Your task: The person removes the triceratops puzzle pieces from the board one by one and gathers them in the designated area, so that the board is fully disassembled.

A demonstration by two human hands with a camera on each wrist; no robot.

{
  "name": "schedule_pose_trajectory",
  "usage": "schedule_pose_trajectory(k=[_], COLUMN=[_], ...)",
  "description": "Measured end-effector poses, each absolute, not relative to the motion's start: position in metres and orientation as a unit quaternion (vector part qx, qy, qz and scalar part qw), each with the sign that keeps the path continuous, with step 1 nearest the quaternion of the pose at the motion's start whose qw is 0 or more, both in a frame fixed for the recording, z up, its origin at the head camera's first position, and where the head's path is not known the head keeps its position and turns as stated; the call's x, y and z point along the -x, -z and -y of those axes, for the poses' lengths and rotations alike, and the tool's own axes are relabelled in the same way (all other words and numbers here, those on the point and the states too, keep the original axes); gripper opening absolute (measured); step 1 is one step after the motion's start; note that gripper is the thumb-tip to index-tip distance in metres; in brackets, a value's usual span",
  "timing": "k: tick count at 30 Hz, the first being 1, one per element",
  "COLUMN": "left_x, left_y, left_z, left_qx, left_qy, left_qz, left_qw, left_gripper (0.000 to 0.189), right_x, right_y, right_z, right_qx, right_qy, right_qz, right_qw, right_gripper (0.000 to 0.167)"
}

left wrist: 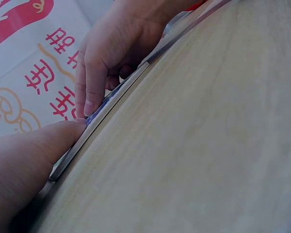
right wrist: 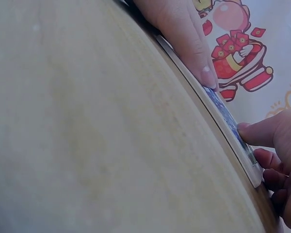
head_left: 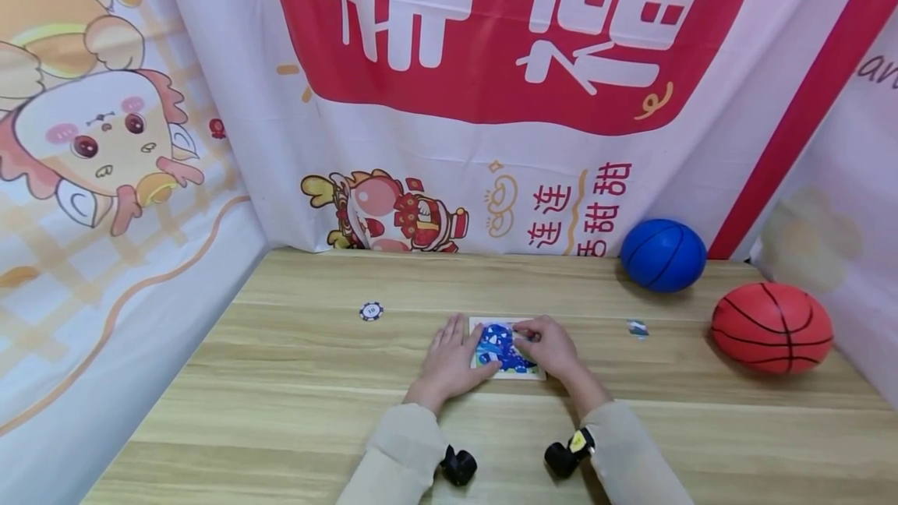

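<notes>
Here's your picture board (head_left: 500,343), flat on the table (head_left: 281,419), about midway between its left and right edges and in from the back edge. Your left hand (head_left: 450,361) is spread along the board's left side, fingers extended, gripping nothing, thumb down on the blue picture. Your right hand (head_left: 553,347) comes in from the right, fingers bent, thumb touching the picture; whether it's pinching a piece, I can't tell. Out towards the back left corner lies a round chip (head_left: 371,311); towards the right edge, a small patterned piece (head_left: 638,328) and a red ball (head_left: 772,327).
</notes>
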State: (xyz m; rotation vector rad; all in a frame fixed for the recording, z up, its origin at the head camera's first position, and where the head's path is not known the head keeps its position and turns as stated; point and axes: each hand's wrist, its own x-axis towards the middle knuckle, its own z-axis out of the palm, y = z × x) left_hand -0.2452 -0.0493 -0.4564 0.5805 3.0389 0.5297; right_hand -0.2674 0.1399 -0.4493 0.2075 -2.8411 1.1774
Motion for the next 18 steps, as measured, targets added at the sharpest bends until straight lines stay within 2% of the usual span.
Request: schedule_pose_trajectory(k=[7, 18], left_x=[0.2445, 0.2441], left_y=[0.4555, 0.4557], left_z=[0.0496, 0.0497], left_qx=[-0.184, -0.182], left_qy=[-0.169, -0.169], left_qz=[-0.968, -0.969], left_qw=[0.002, 0.001], left_gripper=[0.077, 0.078], right_x=[0.2691, 0.2716], right_y=[0.4477, 0.4440], right_z=[-0.1381, -0.1332], right_qx=[-0.070, -0.068], right_qy=[-0.367, -0.382], right_qz=[0.927, 0.921], right_qw=[0.022, 0.008], right_gripper=[0.026, 0.019])
